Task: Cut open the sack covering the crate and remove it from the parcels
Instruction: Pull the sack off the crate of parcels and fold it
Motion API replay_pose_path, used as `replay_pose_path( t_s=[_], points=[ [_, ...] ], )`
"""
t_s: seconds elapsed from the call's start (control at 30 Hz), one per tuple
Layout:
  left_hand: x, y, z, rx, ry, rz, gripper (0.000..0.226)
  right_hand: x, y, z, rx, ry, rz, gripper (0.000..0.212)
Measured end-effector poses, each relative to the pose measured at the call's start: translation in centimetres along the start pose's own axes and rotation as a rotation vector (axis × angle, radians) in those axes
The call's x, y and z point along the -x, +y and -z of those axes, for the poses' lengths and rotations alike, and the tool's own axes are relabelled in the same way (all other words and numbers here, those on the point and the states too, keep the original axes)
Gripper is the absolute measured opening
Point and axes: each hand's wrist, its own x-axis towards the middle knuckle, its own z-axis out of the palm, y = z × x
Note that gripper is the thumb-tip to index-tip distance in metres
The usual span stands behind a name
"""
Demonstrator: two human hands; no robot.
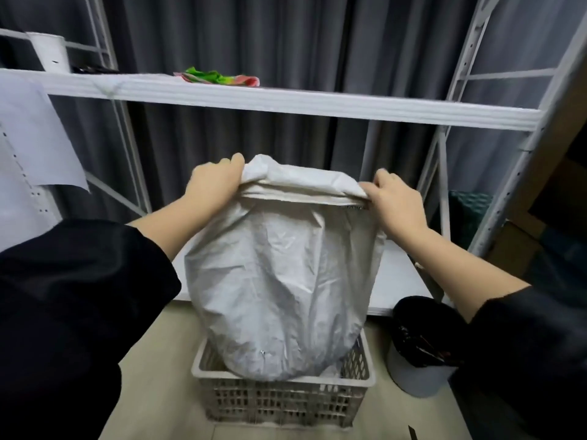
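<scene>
A white woven sack [279,281] hangs upright in the middle of the view, its bulging bottom resting inside a grey perforated plastic crate [282,398] on the floor. My left hand [212,185] grips the sack's folded top edge at its left corner. My right hand [397,201] grips the same edge at its right corner. Both hands hold the sack up in front of the shelf. A little white material shows in the crate to the right of the sack; the parcels themselves are hidden.
A white metal shelving rack [286,103] stands right behind the sack, with a green and pink wrapper [219,77] on its upper shelf. A bin lined with a black bag [422,350] stands right of the crate. Grey curtains hang behind. White paper [38,134] hangs at left.
</scene>
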Motion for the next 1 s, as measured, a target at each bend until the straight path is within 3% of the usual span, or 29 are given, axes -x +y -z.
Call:
replay_pose_path(
  t_s=[0.07, 0.13, 0.2, 0.27, 0.33, 0.4, 0.5, 0.53, 0.63, 0.7, 0.77, 0.8, 0.87, 0.9, 1.0],
  points=[
    [1.0, -0.7, -1.2, 0.022, 0.110, -0.140, 0.023, 1.2, 0.2, -0.8, 0.085, 0.046, 0.229, 0.025],
    [2.0, -1.2, -2.6, -0.069, 0.206, -0.357, 0.046, 2.1, 0.6, -1.6, 0.058, 0.065, 0.474, 0.016],
    [2.2, -1.7, -3.6, -0.154, 0.246, -0.533, 0.046, 2.9, 0.7, -2.6, 0.022, 0.043, 0.682, 0.013],
    [2.4, -1.8, -3.8, -0.181, 0.240, -0.756, 0.042, 3.7, 0.6, -3.6, 0.055, 0.019, 0.790, 0.018],
    [2.7, -1.8, -4.5, -0.059, 0.237, -0.941, 0.029, 4.5, 0.6, -4.5, 0.087, -0.006, 0.813, 0.026],
    [3.6, -1.1, -4.7, 0.167, 0.091, -0.841, 0.045, 5.3, 0.7, -5.1, 0.095, -0.015, 0.827, 0.033],
    [4.3, 1.2, -4.8, 0.518, -0.142, -0.348, 0.054, 5.9, 0.9, -5.6, 0.110, -0.011, 0.868, 0.040],
    [4.1, 1.9, -5.0, 0.546, -0.247, -0.244, 0.065, 6.0, 1.0, -5.6, 0.108, 0.002, 0.893, 0.035],
    [3.1, 3.3, -5.9, 0.375, -0.498, -0.225, 0.117, 6.3, 1.1, -5.6, 0.066, 0.024, 1.045, 0.013],
    [2.6, 3.8, -6.9, 0.290, -0.632, -0.184, 0.123, 6.7, 1.1, -5.4, 0.046, 0.011, 1.107, 0.010],
    [3.3, 4.9, -8.0, 0.173, -0.671, -0.204, 0.106, 7.1, 1.0, -5.2, 0.025, -0.027, 1.114, 0.010],
    [3.8, 5.4, -8.6, 0.103, -0.625, -0.231, 0.086, 7.3, 0.9, -5.0, 0.008, -0.070, 1.108, 0.010],
    [4.5, 6.3, -9.7, -0.006, -0.417, -0.327, 0.038, 7.5, 0.6, -4.5, -0.058, -0.173, 1.091, 0.019],
    [4.6, 6.6, -9.9, -0.058, -0.329, -0.379, 0.025, 7.6, 0.4, -4.4, -0.104, -0.208, 1.064, 0.026],
    [4.5, 6.4, -10.3, -0.052, -0.179, -0.430, 0.011, 6.8, -1.2, -4.2, -0.238, -0.147, 0.773, 0.035]
  ],
)
